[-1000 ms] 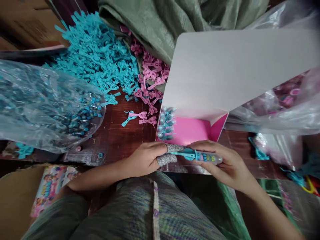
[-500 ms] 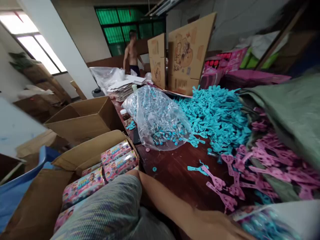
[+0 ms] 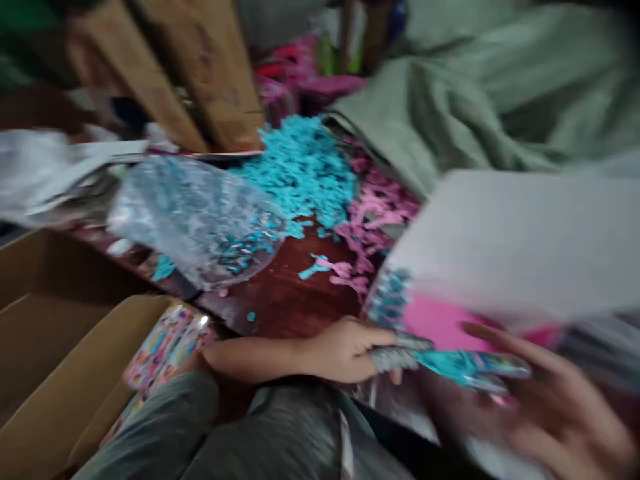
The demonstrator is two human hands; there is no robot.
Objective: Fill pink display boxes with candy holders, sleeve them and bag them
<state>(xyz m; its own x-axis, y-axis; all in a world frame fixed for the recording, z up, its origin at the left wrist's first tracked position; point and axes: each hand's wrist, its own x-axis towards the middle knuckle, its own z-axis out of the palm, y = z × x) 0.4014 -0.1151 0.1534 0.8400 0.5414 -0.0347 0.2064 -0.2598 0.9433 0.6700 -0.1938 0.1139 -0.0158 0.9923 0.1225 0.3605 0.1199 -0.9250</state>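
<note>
View's swung back down since the last frame, so both the left hand and right hand pinch the teal toy tube at 5 o'clock on the dark wooden table, label too blurry to read.

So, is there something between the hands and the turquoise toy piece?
No. Nothing visible stands between them: the left hand pinches one end of the turquoise toy piece with its covered fingertips, and the blurred right hand lies right under the other end.

Plastic bag lies left of the open box.
</note>
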